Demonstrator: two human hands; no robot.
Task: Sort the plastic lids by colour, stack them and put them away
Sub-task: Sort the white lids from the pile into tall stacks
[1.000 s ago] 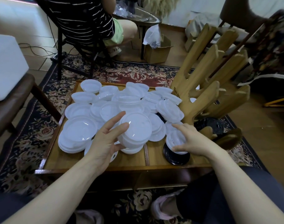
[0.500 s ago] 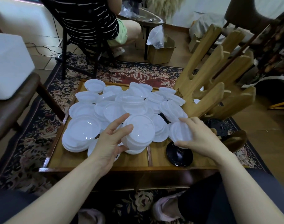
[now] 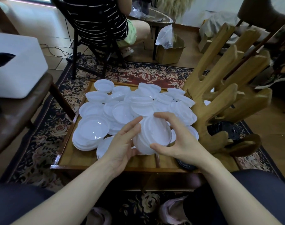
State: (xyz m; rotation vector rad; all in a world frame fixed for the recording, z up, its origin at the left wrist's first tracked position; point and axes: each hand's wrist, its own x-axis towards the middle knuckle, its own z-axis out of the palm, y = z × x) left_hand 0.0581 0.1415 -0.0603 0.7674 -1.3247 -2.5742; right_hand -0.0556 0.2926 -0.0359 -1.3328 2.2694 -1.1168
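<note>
A stack of white lids (image 3: 152,135) is held tilted above the low wooden table (image 3: 83,161). My left hand (image 3: 124,143) grips its left side and underside. My right hand (image 3: 179,138) presses a white lid onto the stack's top, thumb at the near rim, fingers over the far rim. Many loose white lids (image 3: 122,103) cover the table behind, with a second white stack (image 3: 89,132) at the left. A black lid (image 3: 185,164) lies partly hidden under my right wrist. More black lids (image 3: 222,129) sit at the right.
A tall wooden rack (image 3: 219,88) with slanted arms stands at the table's right side. A person sits on a black chair (image 3: 96,51) beyond the table. A white box (image 3: 17,65) rests on a brown stool at left. A cardboard box (image 3: 169,52) stands on the floor.
My right hand carried a white lid from above the black lid leftward onto the stack in my left hand. The stack now sits between both hands.
</note>
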